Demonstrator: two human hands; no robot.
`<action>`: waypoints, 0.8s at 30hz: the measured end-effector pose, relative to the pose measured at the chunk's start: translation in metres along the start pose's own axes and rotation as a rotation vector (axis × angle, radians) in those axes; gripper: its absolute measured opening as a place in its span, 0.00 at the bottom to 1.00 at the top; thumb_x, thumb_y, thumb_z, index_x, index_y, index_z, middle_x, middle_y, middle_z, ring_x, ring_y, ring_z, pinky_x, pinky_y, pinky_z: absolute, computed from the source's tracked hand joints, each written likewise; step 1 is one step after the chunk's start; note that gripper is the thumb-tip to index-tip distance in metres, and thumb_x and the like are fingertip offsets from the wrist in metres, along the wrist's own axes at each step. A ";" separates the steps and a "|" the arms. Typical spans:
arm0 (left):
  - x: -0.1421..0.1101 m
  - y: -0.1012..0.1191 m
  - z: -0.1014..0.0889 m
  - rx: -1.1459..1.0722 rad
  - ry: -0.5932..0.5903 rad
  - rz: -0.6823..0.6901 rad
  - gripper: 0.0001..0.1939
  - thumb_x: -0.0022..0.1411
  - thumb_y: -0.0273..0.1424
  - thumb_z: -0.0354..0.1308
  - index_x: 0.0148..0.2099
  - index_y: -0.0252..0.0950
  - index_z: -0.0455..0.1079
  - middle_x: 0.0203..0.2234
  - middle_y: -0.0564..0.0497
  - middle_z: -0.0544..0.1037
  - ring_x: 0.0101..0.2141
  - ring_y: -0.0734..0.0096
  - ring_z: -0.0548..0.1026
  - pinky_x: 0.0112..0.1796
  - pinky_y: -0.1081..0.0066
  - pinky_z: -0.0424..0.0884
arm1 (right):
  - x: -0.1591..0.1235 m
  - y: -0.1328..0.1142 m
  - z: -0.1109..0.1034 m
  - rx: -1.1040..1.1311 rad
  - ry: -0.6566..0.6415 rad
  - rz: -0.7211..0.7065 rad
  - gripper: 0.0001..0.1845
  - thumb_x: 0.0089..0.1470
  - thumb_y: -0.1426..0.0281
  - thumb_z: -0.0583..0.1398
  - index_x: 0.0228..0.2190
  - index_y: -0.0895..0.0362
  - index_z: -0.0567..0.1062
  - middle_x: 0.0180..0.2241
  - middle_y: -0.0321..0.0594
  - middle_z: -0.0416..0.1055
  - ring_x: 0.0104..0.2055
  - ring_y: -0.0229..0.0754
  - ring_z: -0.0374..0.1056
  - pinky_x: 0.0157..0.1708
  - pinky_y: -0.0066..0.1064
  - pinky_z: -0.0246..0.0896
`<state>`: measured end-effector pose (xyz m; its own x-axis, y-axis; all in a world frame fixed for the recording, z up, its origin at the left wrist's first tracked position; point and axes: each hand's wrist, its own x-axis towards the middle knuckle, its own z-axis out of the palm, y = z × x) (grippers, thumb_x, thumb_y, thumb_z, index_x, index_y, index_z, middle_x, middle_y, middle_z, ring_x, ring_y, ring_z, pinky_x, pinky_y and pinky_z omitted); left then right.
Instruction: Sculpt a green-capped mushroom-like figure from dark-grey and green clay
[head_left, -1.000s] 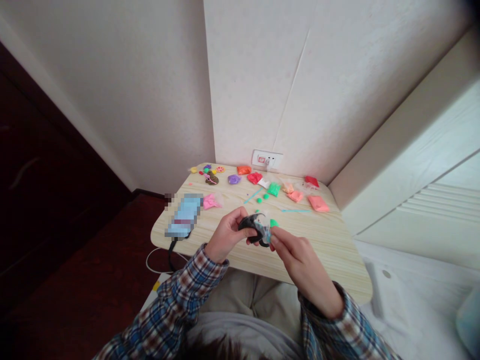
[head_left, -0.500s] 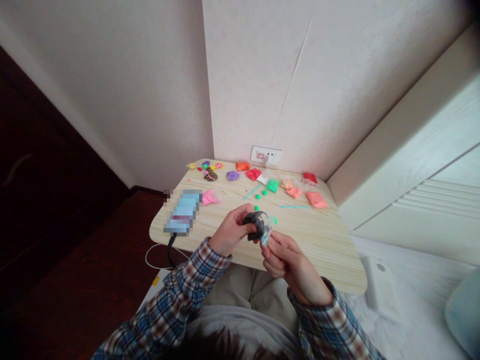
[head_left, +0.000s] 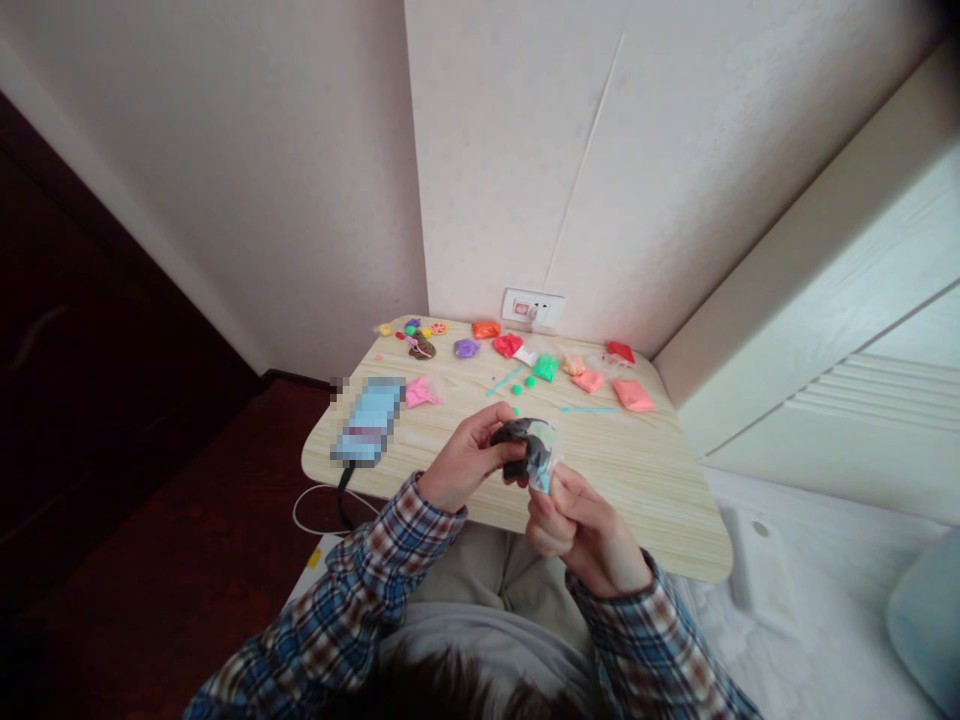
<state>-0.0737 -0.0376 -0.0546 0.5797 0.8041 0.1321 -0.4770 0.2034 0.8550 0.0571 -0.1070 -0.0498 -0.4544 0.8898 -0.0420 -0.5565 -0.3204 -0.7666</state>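
My left hand [head_left: 471,455] is closed around a lump of black modelling clay [head_left: 514,432], with the thumb below it and the fingers behind. Joined to the lump is a clear plastic bag [head_left: 553,442], with dark clay still sticking to its film. The bag's light-blue edge is pinched between the thumb and fingers of my right hand [head_left: 574,515]. Both hands are held above the table's front half. Just beyond them lie small green clay balls [head_left: 517,390].
Bagged clay in several colours lines the back of the wooden table [head_left: 637,500], including a green packet [head_left: 546,367] and a salmon packet [head_left: 633,395]. Thin blue sticks [head_left: 589,409] lie mid-table. A blurred-out phone [head_left: 369,420] with a cable is at the left; a wall socket [head_left: 532,306] is behind.
My right hand has turned slightly and drawn the bag a little to the right. The black clay is stretched out more between the left fingers and the plastic.
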 end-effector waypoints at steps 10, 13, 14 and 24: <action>-0.005 -0.003 -0.006 -0.159 0.008 0.052 0.19 0.48 0.39 0.67 0.30 0.37 0.60 0.15 0.60 0.68 0.14 0.82 0.65 0.16 0.80 0.59 | -0.005 0.013 0.002 0.316 0.063 -0.118 0.16 0.51 0.65 0.58 0.22 0.53 0.54 0.13 0.21 0.35 0.12 0.29 0.27 0.11 0.22 0.30; -0.005 0.002 -0.009 -0.183 0.023 0.107 0.17 0.51 0.39 0.65 0.28 0.36 0.60 0.11 0.61 0.64 0.12 0.83 0.62 0.15 0.82 0.55 | -0.010 0.005 0.005 0.222 0.120 -0.204 0.15 0.54 0.65 0.56 0.23 0.53 0.55 0.13 0.22 0.35 0.13 0.30 0.28 0.12 0.22 0.32; -0.005 0.003 -0.010 -0.179 0.025 0.105 0.17 0.52 0.39 0.65 0.27 0.36 0.60 0.11 0.60 0.64 0.12 0.83 0.62 0.15 0.82 0.55 | -0.010 0.001 0.007 0.141 0.125 -0.206 0.14 0.55 0.64 0.56 0.23 0.53 0.57 0.14 0.23 0.37 0.14 0.30 0.30 0.12 0.23 0.33; -0.008 -0.003 -0.011 -0.157 0.004 0.011 0.21 0.45 0.40 0.69 0.31 0.36 0.61 0.18 0.59 0.70 0.14 0.79 0.68 0.16 0.79 0.60 | -0.005 -0.032 0.031 -0.786 0.448 -0.385 0.09 0.55 0.63 0.58 0.38 0.52 0.71 0.25 0.32 0.55 0.25 0.33 0.51 0.23 0.26 0.47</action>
<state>-0.0841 -0.0391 -0.0639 0.5714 0.8089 0.1383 -0.5805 0.2793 0.7648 0.0555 -0.1113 -0.0048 0.0572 0.9810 0.1855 0.0839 0.1805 -0.9800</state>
